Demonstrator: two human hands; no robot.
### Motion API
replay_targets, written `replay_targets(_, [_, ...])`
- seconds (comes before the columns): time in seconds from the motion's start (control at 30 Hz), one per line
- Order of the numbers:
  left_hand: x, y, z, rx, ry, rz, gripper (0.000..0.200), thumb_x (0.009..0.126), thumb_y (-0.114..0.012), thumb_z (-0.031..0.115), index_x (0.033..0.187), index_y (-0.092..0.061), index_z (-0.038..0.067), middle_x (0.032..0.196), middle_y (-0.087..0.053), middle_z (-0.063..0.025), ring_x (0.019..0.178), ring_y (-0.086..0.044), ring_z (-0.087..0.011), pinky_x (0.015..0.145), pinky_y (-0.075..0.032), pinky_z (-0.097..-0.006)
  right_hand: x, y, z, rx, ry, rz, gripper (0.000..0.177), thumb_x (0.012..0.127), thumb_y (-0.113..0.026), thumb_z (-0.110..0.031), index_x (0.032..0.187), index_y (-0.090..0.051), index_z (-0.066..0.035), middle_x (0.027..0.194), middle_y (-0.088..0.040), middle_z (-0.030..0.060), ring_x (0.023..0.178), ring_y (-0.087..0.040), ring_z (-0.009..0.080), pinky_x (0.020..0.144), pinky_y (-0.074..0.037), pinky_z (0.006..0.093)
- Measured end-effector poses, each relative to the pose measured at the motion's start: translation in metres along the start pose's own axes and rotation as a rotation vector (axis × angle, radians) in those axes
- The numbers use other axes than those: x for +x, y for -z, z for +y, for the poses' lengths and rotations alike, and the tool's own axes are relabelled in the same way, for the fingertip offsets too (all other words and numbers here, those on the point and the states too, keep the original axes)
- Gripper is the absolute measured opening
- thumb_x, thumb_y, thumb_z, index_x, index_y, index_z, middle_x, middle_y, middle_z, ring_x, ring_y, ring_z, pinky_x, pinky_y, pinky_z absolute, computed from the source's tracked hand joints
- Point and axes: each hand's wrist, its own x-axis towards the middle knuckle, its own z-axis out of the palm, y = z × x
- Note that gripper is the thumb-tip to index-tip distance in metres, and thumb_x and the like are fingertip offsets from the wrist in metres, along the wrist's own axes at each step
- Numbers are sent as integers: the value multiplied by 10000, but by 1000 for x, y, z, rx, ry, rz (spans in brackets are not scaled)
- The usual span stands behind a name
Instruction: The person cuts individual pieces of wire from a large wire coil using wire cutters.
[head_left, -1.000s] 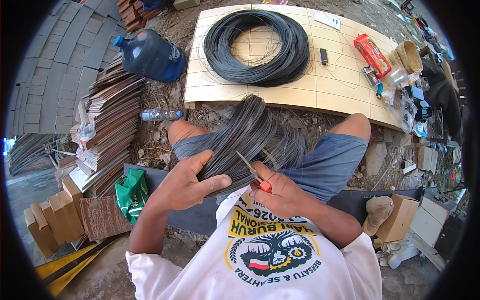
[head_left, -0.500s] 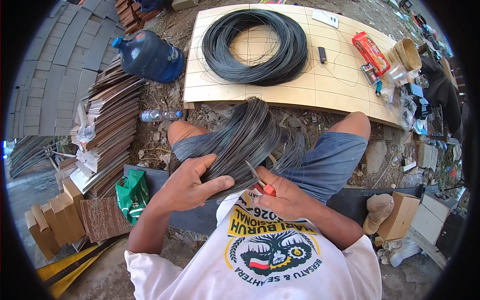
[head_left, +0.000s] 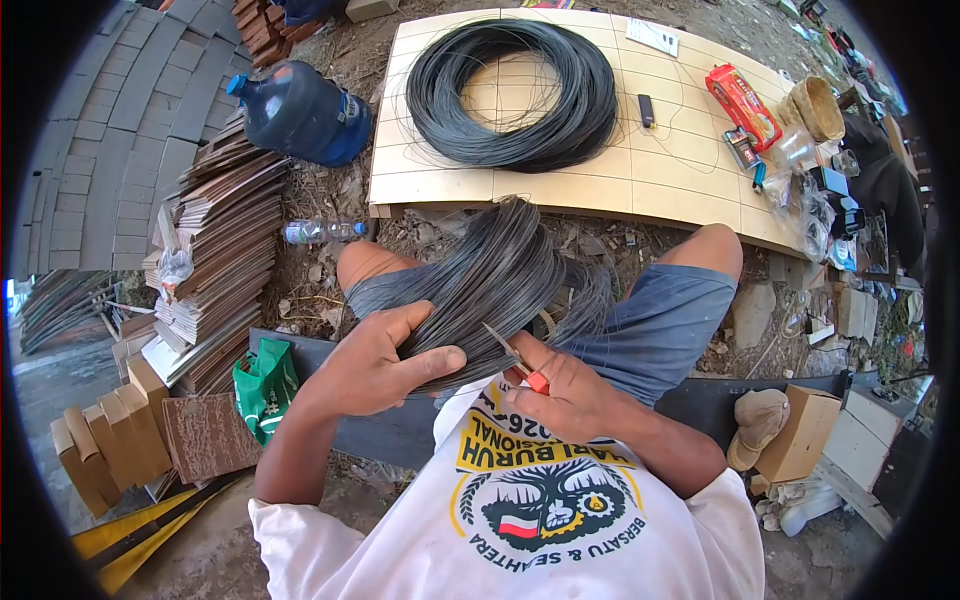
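Observation:
A thick bundle of dark thin wire (head_left: 490, 265) lies across my lap, its strands fanning out toward my knees. My left hand (head_left: 380, 365) grips the near left end of it, thumb laid along the top and fingers curled beneath the strands. In my right hand (head_left: 570, 395) is a pair of red-handled pliers (head_left: 537, 381), whose narrow metal jaws point up and left over the wire. Part of the handles is hidden by my fingers. Beyond my knees, a large coil of the same wire (head_left: 425, 95) rests on a low tan board (head_left: 660, 185).
On the board lie a black lighter-like item (head_left: 646, 110), a red snack packet (head_left: 742, 105) and a woven cup (head_left: 818, 108). To the left are a blue water jug (head_left: 305, 112), a plastic bottle (head_left: 322, 231), stacked tiles (head_left: 220, 270) and a green bag (head_left: 265, 388). A cap (head_left: 757, 425) sits at right.
The pliers and my right hand have shifted very slightly left. My left hand keeps its hold on the wire bundle, and the rest looks the same.

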Motion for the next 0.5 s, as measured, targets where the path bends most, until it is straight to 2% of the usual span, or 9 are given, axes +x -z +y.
replay_targets(0.13, [1, 2, 1, -50, 15, 10, 405, 945, -711, 381, 1065, -621, 4, 725, -616, 22, 523, -546, -16, 404, -392, -180, -2, -3, 0, -23, 10, 50, 640, 910, -565, -129, 1496, -314, -77, 1017, -611, 161, 886, -628, 304, 831, -497, 408])
replay_targets(0.23, [0, 2, 9, -29, 40, 30, 384, 957, -698, 362, 1068, -622, 2, 708, -589, 34, 497, -493, -9, 404, -378, -181, -4, -3, 4, -44, -53, 9, 642, 914, -572, -138, 1499, -310, -95, 1056, -614, 168, 935, -636, 302, 858, -496, 410])
replay_targets(0.3, [1, 1, 8, 28, -34, 16, 374, 949, -712, 336, 1083, -622, -1, 700, -573, 39, 488, -478, -10, 411, -382, -182, -7, -5, 5, -17, -31, 28, 639, 908, -574, -130, 1493, -317, -102, 1135, -615, 182, 1012, -643, 314, 899, -495, 411])
replay_targets(0.33, [2, 2, 8, 27, -32, 12, 374, 949, -712, 336, 1083, -622, -1, 700, -573, 39, 488, -478, -10, 411, -382, -182, -7, -4, 4, -14, -35, 30, 639, 908, -574, -130, 1493, -317, -102, 1135, -615, 182, 1012, -643, 314, 899, -495, 411])
replay_targets(0.4, [1, 5, 6, 59, -22, -9, 370, 933, -734, 304, 1104, -621, -4, 704, -573, 39, 497, -482, -9, 416, -387, -183, -5, 0, 0, -32, -84, -28, 694, 901, -579, -120, 1527, -280, -101, 1274, -585, 193, 1141, -620, 310, 984, -475, 395])
replay_targets(0.43, [2, 4, 6, 59, -22, -8, 370, 933, -734, 304, 1104, -621, -4, 704, -573, 39, 497, -482, -9, 416, -387, -183, -5, 0, -1, -32, -84, -29, 694, 901, -579, -120, 1527, -280, -101, 1274, -585, 193, 1141, -620, 310, 984, -475, 395])
replay_targets(0.5, [2, 3, 5, 48, 4, 27, 382, 908, -761, 282, 1115, -620, -7, 714, -580, 37, 502, -483, -10, 419, -392, -184, -4, 0, -3, 62, 5, 7, 761, 894, -581, -112, 1567, -227, -111, 1376, -543, 188, 1239, -580, 292, 1055, -440, 375])
